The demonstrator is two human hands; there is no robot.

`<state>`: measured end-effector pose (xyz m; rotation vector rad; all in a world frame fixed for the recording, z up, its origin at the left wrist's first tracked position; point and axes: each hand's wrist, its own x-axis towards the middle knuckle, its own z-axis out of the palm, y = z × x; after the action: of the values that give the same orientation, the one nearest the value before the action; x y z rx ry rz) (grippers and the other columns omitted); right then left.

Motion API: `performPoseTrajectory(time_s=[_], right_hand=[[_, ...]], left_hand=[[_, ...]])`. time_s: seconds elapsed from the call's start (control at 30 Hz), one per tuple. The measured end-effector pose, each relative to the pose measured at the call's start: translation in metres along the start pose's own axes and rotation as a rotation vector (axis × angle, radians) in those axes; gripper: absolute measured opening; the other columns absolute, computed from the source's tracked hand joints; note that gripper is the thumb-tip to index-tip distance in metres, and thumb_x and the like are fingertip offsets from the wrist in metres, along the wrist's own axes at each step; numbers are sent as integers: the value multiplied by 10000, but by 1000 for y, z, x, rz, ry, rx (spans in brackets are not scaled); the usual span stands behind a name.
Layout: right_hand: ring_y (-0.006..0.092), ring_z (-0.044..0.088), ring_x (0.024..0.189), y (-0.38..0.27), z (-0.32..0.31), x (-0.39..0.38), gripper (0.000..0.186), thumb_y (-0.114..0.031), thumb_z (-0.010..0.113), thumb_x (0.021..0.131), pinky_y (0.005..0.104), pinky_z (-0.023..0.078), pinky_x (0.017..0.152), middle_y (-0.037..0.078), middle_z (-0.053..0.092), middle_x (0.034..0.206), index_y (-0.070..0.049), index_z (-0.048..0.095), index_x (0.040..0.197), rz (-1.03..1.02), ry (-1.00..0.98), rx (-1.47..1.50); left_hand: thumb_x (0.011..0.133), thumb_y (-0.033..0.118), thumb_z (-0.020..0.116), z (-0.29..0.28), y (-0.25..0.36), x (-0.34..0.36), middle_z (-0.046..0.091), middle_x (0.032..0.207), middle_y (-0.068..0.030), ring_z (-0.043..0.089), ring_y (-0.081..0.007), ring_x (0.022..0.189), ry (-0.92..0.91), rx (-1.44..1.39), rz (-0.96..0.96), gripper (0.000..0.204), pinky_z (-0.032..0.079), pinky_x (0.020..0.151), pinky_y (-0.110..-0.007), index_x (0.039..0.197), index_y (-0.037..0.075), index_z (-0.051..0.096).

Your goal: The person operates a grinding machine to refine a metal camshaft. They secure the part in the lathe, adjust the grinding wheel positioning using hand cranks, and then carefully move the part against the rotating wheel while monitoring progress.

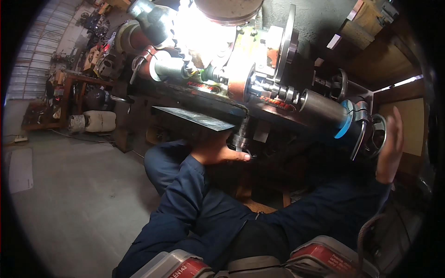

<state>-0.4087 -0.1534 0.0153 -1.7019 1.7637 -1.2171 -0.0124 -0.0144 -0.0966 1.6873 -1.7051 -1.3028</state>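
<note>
My right hand (pixel 393 143) is raised at the right end of a lathe-like machine (pixel 241 88). Its fingers are stretched out, with the palm against or beside the rim of a handwheel (pixel 380 134); whether they touch is unclear. My left hand (pixel 215 152) lies under a flat metal plate (pixel 194 118) that juts toward me. The thumb points right, by the lower end of a metal crank handle (pixel 240 139); the other fingers are hidden. Along the machine sit a steel cylinder (pixel 320 106) with a blue ring (pixel 345 121) and a lever (pixel 359 141).
A bright lamp glare washes out part of the machine's top. To the left stand a cluttered bench (pixel 69 88) and a pale cylinder-shaped container (pixel 99 121) on the floor. A wooden block (pixel 364 23) rests at the upper right. My knees are beneath the machine.
</note>
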Motion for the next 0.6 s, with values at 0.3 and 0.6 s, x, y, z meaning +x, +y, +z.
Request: performPoseTrajectory(time_s=[0.3,0.6], right_hand=[[273,641,1101,0,12,-33,380,-209,400,1048,348,498,924,183,630,1247,4,547,1327,-175,116,-313],[307,592,1167,43,29,-58,519,-344,338,1064,362,486,967,232,538,1333,56,456,1372,-289,371,-301]], left_hand=[[659,595,809,-10,10,6,456,1386,-244,396,-404,1330,-91,61,-38,1031,310,1111,-442,1400,-12,429],[676,584,803,-9,6,13,422,1405,-233,378,-389,1338,-162,-69,-57,1046,310,1110,-453,1421,-13,374]])
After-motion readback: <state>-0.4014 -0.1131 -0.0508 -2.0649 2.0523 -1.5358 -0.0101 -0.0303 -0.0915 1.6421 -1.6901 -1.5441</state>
